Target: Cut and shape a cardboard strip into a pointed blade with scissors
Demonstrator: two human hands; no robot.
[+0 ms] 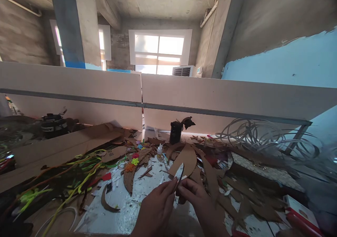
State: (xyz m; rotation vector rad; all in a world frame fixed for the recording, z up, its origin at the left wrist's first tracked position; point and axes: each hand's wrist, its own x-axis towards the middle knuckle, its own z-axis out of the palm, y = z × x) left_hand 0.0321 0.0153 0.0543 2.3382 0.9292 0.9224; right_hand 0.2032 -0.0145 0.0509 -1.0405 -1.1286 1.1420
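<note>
- Near the bottom middle of the scene, the left hand (155, 209) and the right hand (198, 200) are meeting over the worktop (126, 209), their fingers (171, 185) pinching a small curved white strip (179, 172) between them.
- No brand, label or writing is showing clearly enough to read.
- The strip is standing nearly upright, its long axis running from the fingertips up and slightly right, its pointed tip aiming toward the far side.
- Brown cardboard scraps (184, 160) are lying just beyond the hands; a small glue bottle (159, 150) and a black cylinder (175, 132) are standing farther off.
- Green and yellow pipe cleaners (79, 174) are sprawling at the left; pale coiled strips (263, 135) are piling at the far right.
- White partition panels (105, 89) are backing the littered worktop, with bare concrete walls and a bright window (159, 51) beyond.
</note>
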